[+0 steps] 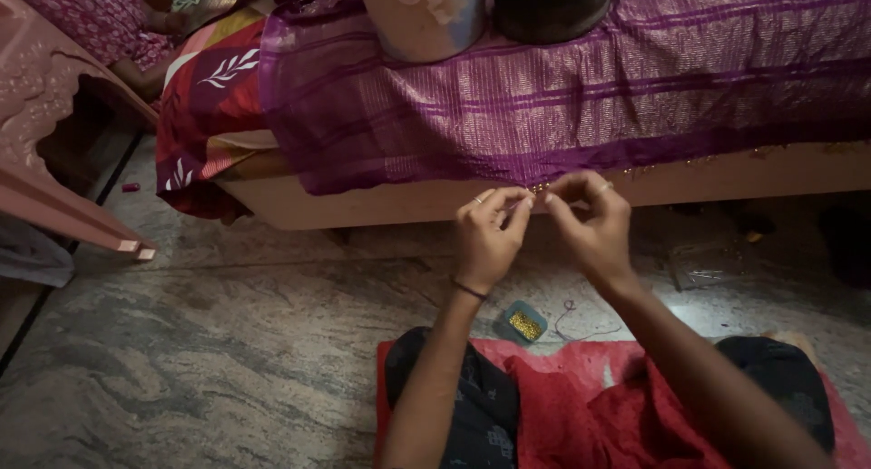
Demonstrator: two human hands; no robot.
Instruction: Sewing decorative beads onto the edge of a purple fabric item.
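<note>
While your two hands meet at the hem, your left hand (490, 233) pinches its thumb and forefinger narrowly together just below the lower edge of the purple cloth (562, 97), and your right hand (590, 219) does the same from the other side, so that the fingertips of both nearly touch. Between them sits a tiny cluster of gold beads (539, 187), right at the hem; whether you grip a needle or thread there is too small to tell. Both hands stand about equally near that spot, the left coming from below left, the right from below right.

You work along an edge that runs left to right across your view, so the cloth's long axis lies crosswise to your forearms. It is a thin woven fabric with paler stripes and a slight sheen, draped over the side of a low bed frame (381, 201) of plain pale board. A thin dark band (469, 290) circles your left wrist, and a ring shows on a right finger.

Nearer your lap, on the mottled stone floor (227, 342), a small blue-green tray (521, 323) holds more gold beads, well below your hands, with a loose loop of thread (581, 319) beside it. You sit on a red mat (562, 387). On the bed stand a pale pot (426, 15) and a dark pot (549, 6), touching side by side.
</note>
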